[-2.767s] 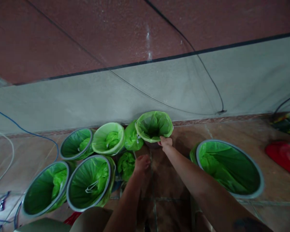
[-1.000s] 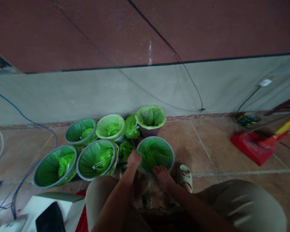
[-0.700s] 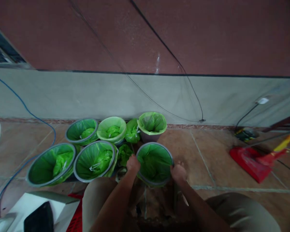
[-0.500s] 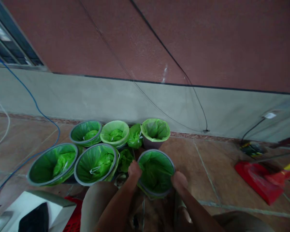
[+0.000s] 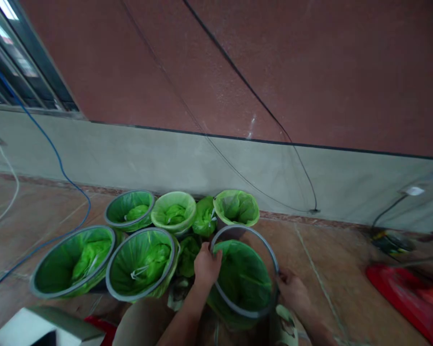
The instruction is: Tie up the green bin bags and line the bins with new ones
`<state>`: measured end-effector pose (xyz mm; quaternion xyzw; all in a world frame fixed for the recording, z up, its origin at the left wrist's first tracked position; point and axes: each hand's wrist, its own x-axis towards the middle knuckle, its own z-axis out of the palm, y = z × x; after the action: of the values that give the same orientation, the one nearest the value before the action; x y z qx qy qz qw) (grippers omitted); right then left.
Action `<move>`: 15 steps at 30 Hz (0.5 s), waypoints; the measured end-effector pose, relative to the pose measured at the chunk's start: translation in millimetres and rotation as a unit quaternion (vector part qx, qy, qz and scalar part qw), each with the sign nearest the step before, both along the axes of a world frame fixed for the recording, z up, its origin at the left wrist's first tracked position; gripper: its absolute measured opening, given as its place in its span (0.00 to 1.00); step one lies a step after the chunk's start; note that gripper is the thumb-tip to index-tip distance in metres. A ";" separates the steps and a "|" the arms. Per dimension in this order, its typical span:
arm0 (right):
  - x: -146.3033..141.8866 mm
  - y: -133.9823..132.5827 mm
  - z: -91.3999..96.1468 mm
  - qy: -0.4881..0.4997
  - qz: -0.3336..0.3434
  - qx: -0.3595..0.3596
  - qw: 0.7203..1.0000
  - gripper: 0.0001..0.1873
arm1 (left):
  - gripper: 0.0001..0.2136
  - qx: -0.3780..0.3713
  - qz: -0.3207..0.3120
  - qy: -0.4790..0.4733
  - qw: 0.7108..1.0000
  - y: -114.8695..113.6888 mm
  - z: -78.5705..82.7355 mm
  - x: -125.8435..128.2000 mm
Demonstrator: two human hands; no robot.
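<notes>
A grey bin lined with a green bag (image 5: 243, 283) stands on the floor right in front of me. A grey ring (image 5: 246, 229) sits tilted above its mouth, raised at the far side. My left hand (image 5: 207, 265) is closed on the ring's left side. Closed on the ring's right side is my right hand (image 5: 293, 293). Behind the ring stands a small bin with a light green bag folded over its rim (image 5: 236, 207).
Several more green-lined bins stand to the left (image 5: 74, 262) (image 5: 140, 264) (image 5: 130, 209) (image 5: 173, 211), with loose green bags (image 5: 204, 217) between them. A red dustpan (image 5: 411, 298) lies at right, a blue cable (image 5: 59, 161) and white box (image 5: 39, 329) at left. A sandal (image 5: 286, 329) shows below.
The large bin came from the right to in front of me. Both hands took its ring by the sides, and the ring's far edge has since risen off the bag.
</notes>
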<state>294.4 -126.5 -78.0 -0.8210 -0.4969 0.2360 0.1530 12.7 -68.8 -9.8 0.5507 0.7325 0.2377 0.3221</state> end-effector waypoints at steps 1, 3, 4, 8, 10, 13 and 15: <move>6.2 10.3 7.2 0.050 -0.013 0.027 0.998 0.19 | 0.20 0.043 0.028 -0.074 0.996 4.0 8.6 -3.5; 14.1 41.0 22.1 0.133 -0.034 0.055 0.989 0.21 | 0.25 0.111 0.094 -0.187 0.971 12.0 20.9 -10.6; 15.4 60.6 29.1 0.147 -0.044 0.060 0.986 0.22 | 0.26 0.125 0.123 -0.225 0.958 15.4 24.4 -13.2; 5.2 150.3 47.7 0.079 -0.075 0.025 0.994 0.19 | 0.19 0.049 0.143 -0.345 0.927 21.0 25.9 -10.3; -4.9 190.1 48.6 0.024 -0.068 -0.013 0.997 0.20 | 0.16 0.012 0.112 -0.378 0.919 18.8 24.4 -1.5; -18.1 232.0 40.6 -0.036 -0.064 -0.045 0.996 0.21 | 0.12 0.019 0.031 -0.353 0.935 13.4 25.1 12.2; -23.3 247.2 31.2 -0.046 -0.067 -0.057 0.995 0.20 | 0.12 0.007 -0.020 -0.318 0.948 10.2 27.4 18.2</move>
<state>271.1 120.6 -46.8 -0.8698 -0.4332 0.2150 0.0980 30.9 -58.6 17.6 0.4633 0.5789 0.3991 0.5394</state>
